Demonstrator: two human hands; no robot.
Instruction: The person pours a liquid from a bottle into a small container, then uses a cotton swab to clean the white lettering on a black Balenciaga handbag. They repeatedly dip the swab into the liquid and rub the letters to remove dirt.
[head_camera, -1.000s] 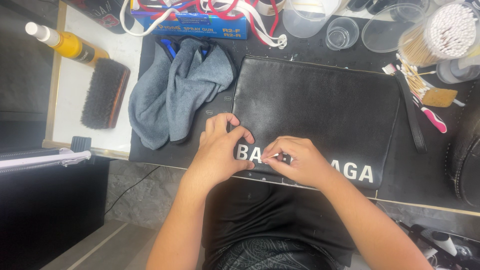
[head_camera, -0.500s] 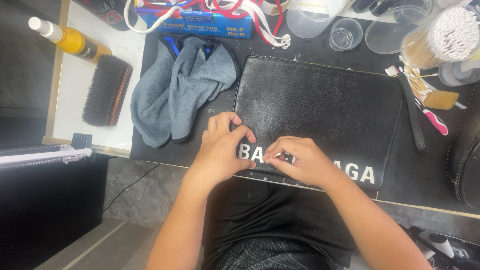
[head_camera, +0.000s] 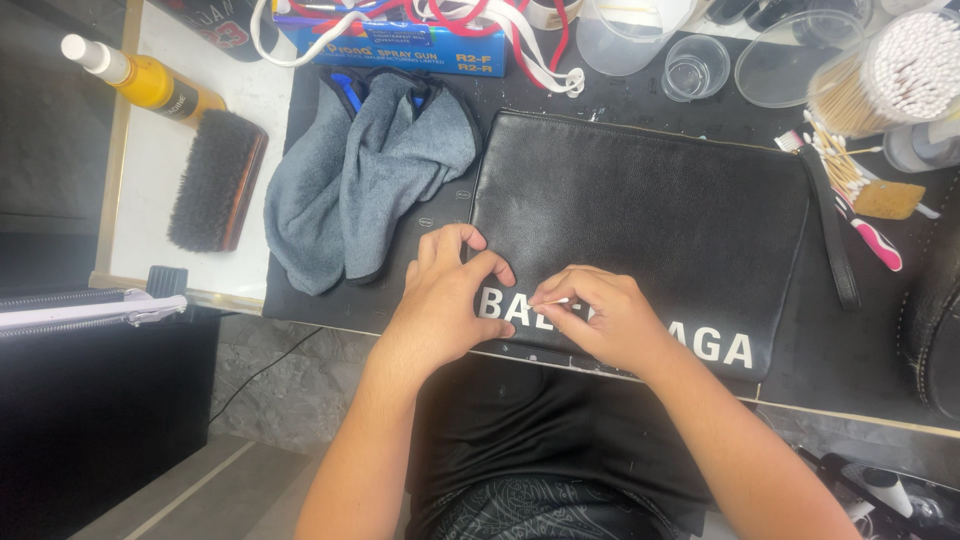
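A flat black leather pouch (head_camera: 650, 215) with white block letters along its near edge lies on a dark work mat. My left hand (head_camera: 445, 295) presses on the pouch's near left corner, fingers curled over the first letters. My right hand (head_camera: 605, 315) pinches a thin cotton swab (head_camera: 552, 300), its tip pointing left onto the lettering. The two hands are almost touching. The pouch's wrist strap (head_camera: 835, 235) runs down its right side.
A crumpled grey cloth (head_camera: 370, 180) lies left of the pouch. Farther left sit a dark bristle brush (head_camera: 215, 180) and a yellow spray bottle (head_camera: 150, 85). Clear cups (head_camera: 695, 65), a tub of cotton swabs (head_camera: 905, 70) and a blue box (head_camera: 400, 45) line the back.
The right hand has shifted slightly on the letters with the swab. The left hand stays pressed on the pouch corner.
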